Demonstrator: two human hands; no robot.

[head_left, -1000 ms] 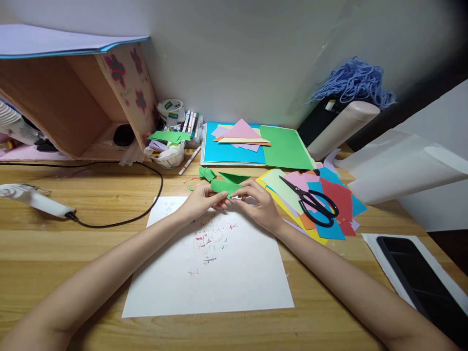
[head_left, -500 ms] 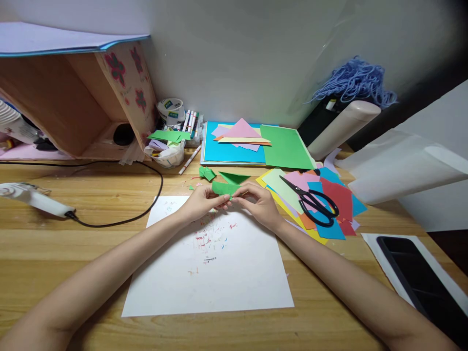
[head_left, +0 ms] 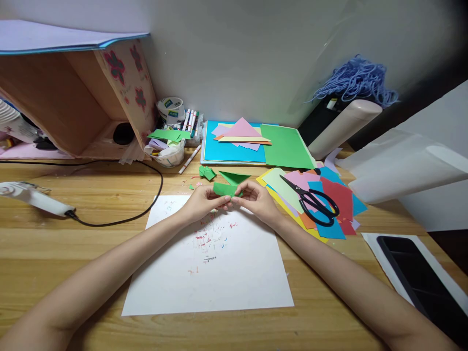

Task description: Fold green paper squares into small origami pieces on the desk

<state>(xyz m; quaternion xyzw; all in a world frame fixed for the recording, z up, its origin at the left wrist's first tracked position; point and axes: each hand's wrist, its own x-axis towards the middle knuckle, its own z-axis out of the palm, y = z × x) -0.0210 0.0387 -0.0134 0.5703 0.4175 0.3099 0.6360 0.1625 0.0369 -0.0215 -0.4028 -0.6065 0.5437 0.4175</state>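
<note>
Pinching one green paper strip (head_left: 222, 189), left hand (head_left: 202, 202) and right hand (head_left: 259, 202), one white sheet (head_left: 208, 287) beneath

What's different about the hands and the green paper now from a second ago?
Only a little: the green paper in the left hand edged slightly right. The right hand still pinches it too; nothing was let go. The scissors and white sheet stayed put.
</note>
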